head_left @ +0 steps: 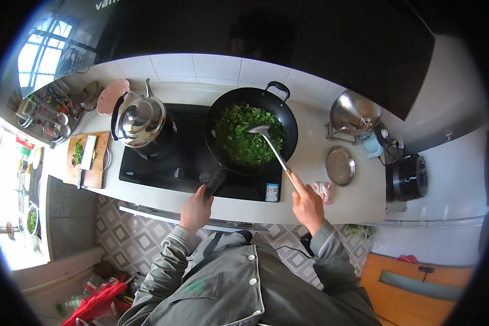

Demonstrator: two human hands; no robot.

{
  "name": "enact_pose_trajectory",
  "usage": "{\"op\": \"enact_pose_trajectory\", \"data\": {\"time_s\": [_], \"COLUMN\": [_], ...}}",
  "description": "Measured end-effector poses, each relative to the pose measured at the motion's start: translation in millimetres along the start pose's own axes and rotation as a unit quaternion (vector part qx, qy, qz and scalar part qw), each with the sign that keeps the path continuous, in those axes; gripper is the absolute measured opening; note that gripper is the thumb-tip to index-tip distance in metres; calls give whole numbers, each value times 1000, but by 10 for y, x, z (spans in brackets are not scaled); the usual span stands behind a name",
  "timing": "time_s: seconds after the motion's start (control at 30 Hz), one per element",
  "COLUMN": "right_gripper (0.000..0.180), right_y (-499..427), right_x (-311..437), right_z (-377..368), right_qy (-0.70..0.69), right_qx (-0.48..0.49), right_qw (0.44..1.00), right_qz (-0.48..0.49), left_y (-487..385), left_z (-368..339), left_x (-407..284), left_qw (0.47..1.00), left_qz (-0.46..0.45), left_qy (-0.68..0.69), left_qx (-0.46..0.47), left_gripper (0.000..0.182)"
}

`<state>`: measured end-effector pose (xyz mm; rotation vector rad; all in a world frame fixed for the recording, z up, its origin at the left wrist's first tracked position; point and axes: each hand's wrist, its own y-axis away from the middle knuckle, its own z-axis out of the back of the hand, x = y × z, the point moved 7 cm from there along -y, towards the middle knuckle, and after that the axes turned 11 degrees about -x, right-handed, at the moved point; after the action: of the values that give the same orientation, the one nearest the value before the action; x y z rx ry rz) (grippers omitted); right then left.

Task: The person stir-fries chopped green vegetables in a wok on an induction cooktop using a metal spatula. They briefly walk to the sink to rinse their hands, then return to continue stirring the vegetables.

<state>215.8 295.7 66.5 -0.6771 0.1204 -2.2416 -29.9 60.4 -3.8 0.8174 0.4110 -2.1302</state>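
Observation:
My left hand (196, 209) grips the black handle (215, 183) of a dark wok (292, 128) on the right side of a black glass gas hob (167, 175). Chopped green leaves (244, 138) fill much of the wok's bottom, some of them in liquid. A metal wok spatula (274, 148) with a wooden handle end is held in my right hand (309, 205), beyond the wok's near right rim. Its blade rests on the greens at the right of the wok. Whatever part of the burner lies beneath the wok is hidden.
A steel kettle (142, 122) stands on the left burner. Farther left, a cleaver (88, 153) lies on a wooden cutting board (100, 163) beside chopped greens. At right are a shallow metal dish (340, 166), a crumpled cloth (322, 192) and a steel bowl (354, 112). A dark range hood (269, 32) overhangs the hob.

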Motion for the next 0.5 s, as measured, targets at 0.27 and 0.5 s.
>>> {"op": "enact_pose_trajectory", "data": {"time_s": [0.27, 0.5], "right_gripper": [69, 46], "right_y": [406, -55], "right_x": [46, 4], "right_z": [196, 134], "right_qy": [32, 3], "right_qx": [78, 29], "right_qw": [996, 999], "right_qz": [-15, -38], "left_y": [-1, -62], "left_z": [-21, 16], "left_x": [35, 82], "left_qw": [1000, 999], "left_qz": [5, -10], "left_qy": [-16, -11], "left_qx": [4, 34], "left_gripper": [48, 50]}}
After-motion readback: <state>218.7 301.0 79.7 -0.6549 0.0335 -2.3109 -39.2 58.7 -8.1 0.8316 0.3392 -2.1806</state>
